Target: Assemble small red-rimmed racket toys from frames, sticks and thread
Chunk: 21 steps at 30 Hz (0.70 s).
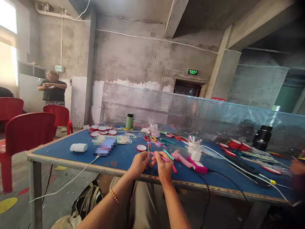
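Note:
My left hand (pixel 138 164) pinches a thin upright stick (pixel 149 149) with coloured bands, held just above the near edge of the blue table (pixel 83 157). My right hand (pixel 165 164) sits close beside it and grips a pink pen-like tool (pixel 159 156) that points left toward the stick. The fingertips of both hands almost meet. A pink glue gun (pixel 188 161) lies on the table just right of my right hand, its black cord running off the front edge.
Round red-rimmed discs (pixel 102 129) lie at the far left and discs (pixel 235 144) at the right. Scissors (pixel 149 138), a green bottle (pixel 129 121), a white cup (pixel 193 146) and white cables are spread about. Red chairs (pixel 26 133) stand left; a person (pixel 53 89) stands behind them. A perforated metal screen (pixel 178 111) backs the table.

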### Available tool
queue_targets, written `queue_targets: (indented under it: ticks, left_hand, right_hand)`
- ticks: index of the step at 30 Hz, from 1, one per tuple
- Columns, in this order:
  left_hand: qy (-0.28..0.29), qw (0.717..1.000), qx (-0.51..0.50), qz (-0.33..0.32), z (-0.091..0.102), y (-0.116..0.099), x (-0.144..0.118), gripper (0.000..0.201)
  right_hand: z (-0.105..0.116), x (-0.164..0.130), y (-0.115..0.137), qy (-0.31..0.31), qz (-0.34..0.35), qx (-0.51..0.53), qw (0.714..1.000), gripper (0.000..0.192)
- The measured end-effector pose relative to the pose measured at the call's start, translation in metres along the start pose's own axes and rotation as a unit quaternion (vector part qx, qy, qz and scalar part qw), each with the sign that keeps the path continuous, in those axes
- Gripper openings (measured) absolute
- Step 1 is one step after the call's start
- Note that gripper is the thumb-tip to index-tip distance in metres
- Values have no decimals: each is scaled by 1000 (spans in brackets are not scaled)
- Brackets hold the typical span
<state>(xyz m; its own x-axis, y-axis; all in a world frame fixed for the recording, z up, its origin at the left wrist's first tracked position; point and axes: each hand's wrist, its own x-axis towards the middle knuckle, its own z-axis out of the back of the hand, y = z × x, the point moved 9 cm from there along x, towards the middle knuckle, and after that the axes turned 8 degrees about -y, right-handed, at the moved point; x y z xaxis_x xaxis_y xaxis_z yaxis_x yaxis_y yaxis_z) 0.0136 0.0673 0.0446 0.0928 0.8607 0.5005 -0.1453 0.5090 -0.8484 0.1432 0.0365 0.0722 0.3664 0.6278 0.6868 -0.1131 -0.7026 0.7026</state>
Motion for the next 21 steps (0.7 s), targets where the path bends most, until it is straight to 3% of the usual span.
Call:
queue_targets:
  ticks: [21]
  left_hand:
    - [2,1000,9,-5,0,-3,-1,10]
  right_hand:
    - [-2,-1,6,3,12,-13,1000,29]
